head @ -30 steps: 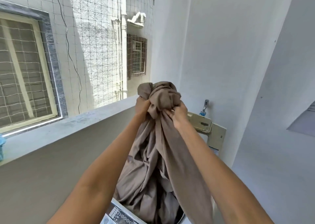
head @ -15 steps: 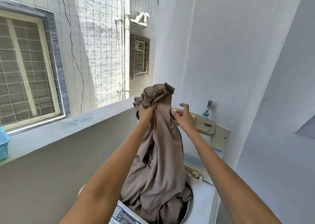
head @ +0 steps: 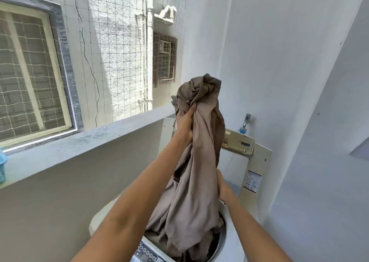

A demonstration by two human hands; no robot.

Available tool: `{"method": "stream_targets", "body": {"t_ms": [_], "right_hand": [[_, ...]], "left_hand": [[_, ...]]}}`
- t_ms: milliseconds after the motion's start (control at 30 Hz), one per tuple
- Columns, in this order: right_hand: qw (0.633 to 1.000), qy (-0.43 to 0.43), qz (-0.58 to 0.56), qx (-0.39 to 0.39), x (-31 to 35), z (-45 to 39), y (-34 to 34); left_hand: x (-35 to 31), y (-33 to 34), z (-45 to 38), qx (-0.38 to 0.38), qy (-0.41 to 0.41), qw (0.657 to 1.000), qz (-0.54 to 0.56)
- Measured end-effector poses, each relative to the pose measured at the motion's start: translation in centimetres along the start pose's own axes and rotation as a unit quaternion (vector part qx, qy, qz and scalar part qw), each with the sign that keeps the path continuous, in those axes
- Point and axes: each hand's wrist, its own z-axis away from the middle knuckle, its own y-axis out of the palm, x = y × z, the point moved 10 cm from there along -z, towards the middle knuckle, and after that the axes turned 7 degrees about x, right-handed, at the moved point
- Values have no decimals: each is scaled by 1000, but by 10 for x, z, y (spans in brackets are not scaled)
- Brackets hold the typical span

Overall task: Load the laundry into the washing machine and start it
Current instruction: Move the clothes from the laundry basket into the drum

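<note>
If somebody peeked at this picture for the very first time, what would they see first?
Right in the middle, a big crumpled brown-grey cloth hangs from the left hand, its bottom sinking into the open white top-loading washing machine below. The right hand holds the cloth lower down on its right side. To the left, a string safety net covers the balcony opening.
</note>
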Motion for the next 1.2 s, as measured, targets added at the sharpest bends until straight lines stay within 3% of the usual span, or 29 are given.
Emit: {"method": "stream_targets", "body": {"t_ms": [100, 200, 267, 367, 467, 500, 567, 633, 700, 733, 767, 833, 900, 967, 1033, 1133, 1200], "right_hand": [[992, -80, -51, -80, 45, 3, -24], [966, -140, -178, -124, 94, 5, -60], [978, -142, -118, -94, 121, 7, -62], [994, -87, 65, -11, 114, 4, -30], [984, -42, 169, 31, 63, 4, 0], [977, -33, 207, 35, 42, 2, 3], [941, -4, 328, 80, -8, -3, 7], [863, 66, 465, 183, -63, 1, 7], [783, 150, 568, 206, -104, 0, -16], [771, 154, 592, 176, -106, -5, -28], [785, 138, 588, 138, -101, -13, -34], [854, 63, 510, 82, -73, -15, -31], [911, -27, 397, 107, -41, -7, -5], [921, -112, 353, 123, -11, 1, 19], [928, -158, 318, 111, 12, 3, 33], [950, -164, 244, 105, 34, -2, 36], [942, -192, 270, 51, 64, -1, 31]], "left_hand": [[-5, -22, 5, -42, 15, 992, -115], [-15, -51, 15, -67, 51, 955, -285], [-9, -65, 28, -71, 52, 942, -324], [17, -85, 48, -79, 31, 949, -302], [61, -91, 68, -1, -68, 938, -341], [78, -93, 78, 43, -132, 908, -395], [113, -117, 102, 112, -279, 799, -521], [132, -156, 123, 143, -382, 687, -602], [138, -182, 128, 142, -395, 636, -647], [135, -188, 124, 123, -373, 634, -666], [126, -190, 117, 91, -332, 638, -689], [92, -176, 99, 7, -208, 655, -726], [61, -150, 85, -41, -95, 702, -705], [45, -115, 71, -1, -39, 727, -686], [41, -74, 63, 86, -19, 750, -656], [35, -35, 64, 147, -15, 867, -475], [23, -43, 61, 77, -7, 921, -381]]}}
